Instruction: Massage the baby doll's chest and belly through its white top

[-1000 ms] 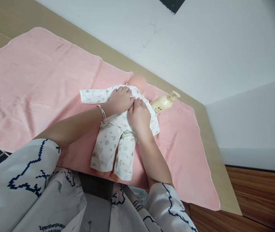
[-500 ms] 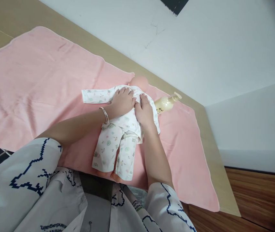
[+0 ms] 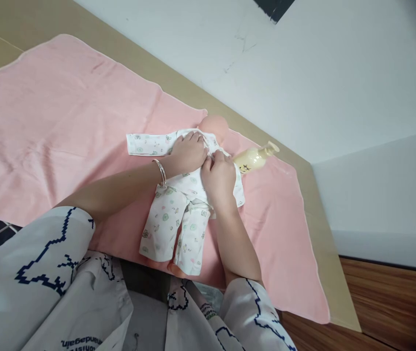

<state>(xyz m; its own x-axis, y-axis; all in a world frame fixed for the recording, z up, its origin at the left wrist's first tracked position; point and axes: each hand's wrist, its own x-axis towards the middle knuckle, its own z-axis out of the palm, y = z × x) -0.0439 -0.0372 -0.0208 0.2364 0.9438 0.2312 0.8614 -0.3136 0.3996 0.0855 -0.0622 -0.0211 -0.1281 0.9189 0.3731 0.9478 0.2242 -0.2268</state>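
Observation:
A baby doll in a white patterned long-sleeved shirt (image 3: 195,181) and matching trousers (image 3: 166,222) lies on a pink blanket, its bald head (image 3: 214,127) at the far end. My left hand (image 3: 188,152) rests palm down on the shirt's chest, fingers slightly apart. Close beside it, my right hand (image 3: 219,178) has curled fingers gripping the shirt near its front edge. The fingertips of both hands nearly meet, and the fabric under them is partly hidden. One sleeve stretches out to the left; the other hangs by my right wrist.
Just right of the doll's shoulder, a pale yellow pump bottle (image 3: 253,160) lies on the pink blanket (image 3: 94,107). The blanket covers much of a tan tabletop (image 3: 325,234). A white wall (image 3: 266,83) borders the far side, with brown wooden boards (image 3: 386,292) at lower right.
My right hand has drawn slightly down, its fingers now curled into the shirt rather than stretched out on it. My left hand stays on the chest. The view has shifted a little.

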